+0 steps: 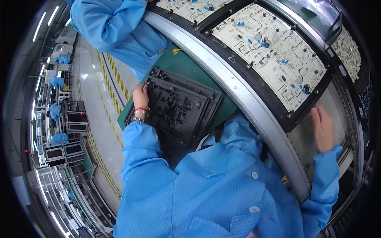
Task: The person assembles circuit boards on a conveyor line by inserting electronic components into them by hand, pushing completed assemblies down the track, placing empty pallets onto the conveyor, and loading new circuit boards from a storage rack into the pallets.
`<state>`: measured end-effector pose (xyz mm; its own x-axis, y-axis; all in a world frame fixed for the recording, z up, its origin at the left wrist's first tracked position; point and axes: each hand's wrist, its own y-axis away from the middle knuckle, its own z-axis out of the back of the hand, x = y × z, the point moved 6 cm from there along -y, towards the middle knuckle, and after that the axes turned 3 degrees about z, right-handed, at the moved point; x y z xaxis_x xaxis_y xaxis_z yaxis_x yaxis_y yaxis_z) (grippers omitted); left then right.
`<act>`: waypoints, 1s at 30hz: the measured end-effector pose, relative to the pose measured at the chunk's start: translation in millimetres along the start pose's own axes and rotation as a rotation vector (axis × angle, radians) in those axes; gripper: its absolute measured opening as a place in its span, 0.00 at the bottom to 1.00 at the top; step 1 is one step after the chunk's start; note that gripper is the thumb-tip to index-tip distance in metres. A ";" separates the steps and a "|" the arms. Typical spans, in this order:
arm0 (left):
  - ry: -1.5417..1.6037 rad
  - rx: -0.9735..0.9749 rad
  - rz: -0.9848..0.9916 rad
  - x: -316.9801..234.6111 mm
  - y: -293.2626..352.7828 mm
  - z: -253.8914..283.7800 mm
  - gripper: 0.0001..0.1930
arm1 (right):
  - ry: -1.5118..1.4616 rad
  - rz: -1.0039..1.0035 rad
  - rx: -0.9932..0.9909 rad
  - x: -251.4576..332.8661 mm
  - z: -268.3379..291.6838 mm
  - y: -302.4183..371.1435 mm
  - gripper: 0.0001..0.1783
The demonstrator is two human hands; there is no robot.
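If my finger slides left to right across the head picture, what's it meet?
By their middles: striped floor tape, left hand, dark tray stack, big white circuit board, right hand, pile of pale pieces.

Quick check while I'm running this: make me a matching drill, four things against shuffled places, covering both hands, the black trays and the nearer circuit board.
1. left hand
2. right hand
3. black trays
4. nearer circuit board

A. set in a black frame
B. on the green table
C. at the left edge of the trays
D. beside the frame's lower corner

Pairs: 1-C, 2-D, 3-B, 4-A
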<state>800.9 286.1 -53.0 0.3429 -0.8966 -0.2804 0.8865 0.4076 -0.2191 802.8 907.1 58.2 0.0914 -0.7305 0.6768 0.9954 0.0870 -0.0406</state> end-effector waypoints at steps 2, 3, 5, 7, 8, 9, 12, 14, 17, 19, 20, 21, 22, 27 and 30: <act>0.022 -0.100 0.003 -10.5 5.7 23.3 0.15 | -0.017 -0.009 0.007 -1.5 17.5 1.2 0.20; 0.011 -0.117 0.014 -27.8 8.1 35.5 0.14 | 0.071 -0.061 -0.083 -11.5 30.4 4.6 0.20; 0.094 -0.155 -0.071 -71.7 18.1 72.6 0.13 | -0.019 -0.044 -0.154 0.4 49.8 8.0 0.20; 0.120 -0.234 -0.279 -127.0 38.2 116.3 0.10 | -0.134 0.001 -0.222 18.7 62.4 13.8 0.20; 0.135 -0.264 -0.368 -160.8 50.9 133.4 0.09 | -0.109 -0.013 -0.238 27.3 65.1 20.4 0.20; 0.160 -0.244 -0.392 -186.4 63.9 151.3 0.08 | -0.160 0.051 -0.207 41.0 57.1 21.8 0.19; 0.055 -0.328 -0.624 -262.2 91.3 184.0 0.11 | -0.141 0.288 -0.054 86.7 42.6 28.9 0.17; 0.131 -0.269 -0.722 -290.4 104.5 211.5 0.12 | -0.089 0.480 0.078 124.2 32.8 42.0 0.19; 0.287 -0.238 -1.036 -340.0 117.5 240.9 0.15 | -0.388 0.508 0.259 151.2 -9.4 41.2 0.26; 0.374 -0.220 -1.187 -367.5 125.2 249.5 0.19 | -0.450 0.517 0.282 161.3 -13.6 49.5 0.27; 0.453 -0.180 -1.232 -380.9 126.7 246.3 0.21 | -0.531 0.440 0.242 155.0 -11.2 58.6 0.25; 0.339 -0.042 -1.177 -381.4 128.3 246.4 0.31 | -0.626 0.393 0.214 153.7 -8.3 66.1 0.24; 0.336 -0.058 -1.187 -388.2 125.0 250.8 0.31 | -0.622 0.407 0.201 153.6 -0.5 71.3 0.24; 0.375 -0.537 -1.199 -376.4 116.2 291.9 0.55 | -0.767 0.247 -0.279 97.2 51.8 106.6 0.23; 0.690 -0.347 -0.887 -383.2 73.6 227.4 0.40 | -0.999 0.015 -0.552 41.7 107.2 152.1 0.26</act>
<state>805.4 620.3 250.8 -0.6869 -0.6500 -0.3251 0.5619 -0.1912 -0.8048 954.8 962.5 159.1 0.2848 0.1550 0.9460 0.8941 -0.3989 -0.2038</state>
